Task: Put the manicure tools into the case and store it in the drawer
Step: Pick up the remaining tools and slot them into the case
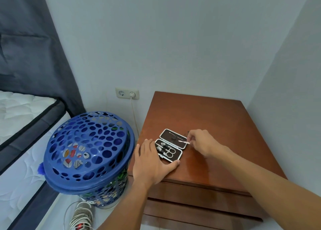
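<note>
We have the case (171, 145) lying open near the front left corner of the nightstand (208, 118), both halves flat so every slot is within reach. Our left hand (150, 162) rests flat on the wood against the case's left and front edges, fingers spread and closed on nothing, thumb along the front edge; we judge it is there to keep the light case from sliding while we work. Our right hand (202, 142) comes in from the right edge and pinches a thin metal tool (184, 142) between thumb and fingertips, its tip held over the far half of the case, apparently lined up for its strap. The near half already carries scissors (168, 151) and clippers (160, 147), tucked side by side. Below the front edge, the drawers (199, 193) are shut, so storing the case comes later. A blue basket (88, 153) stands just left of the nightstand.
</note>
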